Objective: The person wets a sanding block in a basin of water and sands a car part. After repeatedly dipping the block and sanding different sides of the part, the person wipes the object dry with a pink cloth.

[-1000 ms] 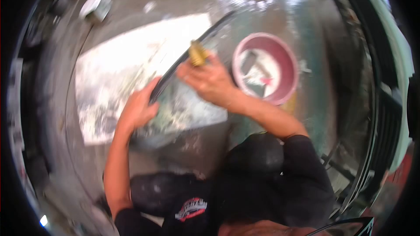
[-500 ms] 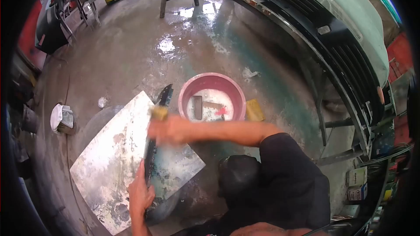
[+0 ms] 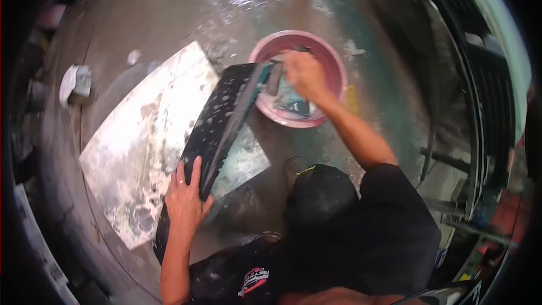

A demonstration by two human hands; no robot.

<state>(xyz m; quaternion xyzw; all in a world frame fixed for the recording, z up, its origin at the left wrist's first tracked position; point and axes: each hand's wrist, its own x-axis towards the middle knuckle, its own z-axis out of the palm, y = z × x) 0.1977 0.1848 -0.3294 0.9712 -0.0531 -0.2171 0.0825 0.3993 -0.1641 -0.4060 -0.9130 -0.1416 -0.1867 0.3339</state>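
A long black plastic panel [image 3: 226, 107], speckled with water or suds, slants across the board, its far end at the basin's rim. My left hand [image 3: 186, 200] grips the panel's near part, fingers over its top face and thumb at its right edge. Over the pink basin [image 3: 340, 82] is my right hand [image 3: 305, 76], fingers curled and smeared by motion; I cannot tell what it holds. Beside its fingers in the basin lies a grey block [image 3: 275, 79]. A dark flat piece [image 3: 294, 107] sits lower in the cloudy water.
Under the panel is a pale, stained board [image 3: 135, 152] on the wet floor. A yellow sponge-like block [image 3: 353, 99] lies right of the basin. A small container with white cloth [image 3: 76, 85] stands at left. A metal stand bearing a black part [image 3: 485, 79] runs along the right.
My right hand has moved from the panel, where it held a yellowish block, to over the basin. The panel has turned to show its broad face, and the view has tilted downward.
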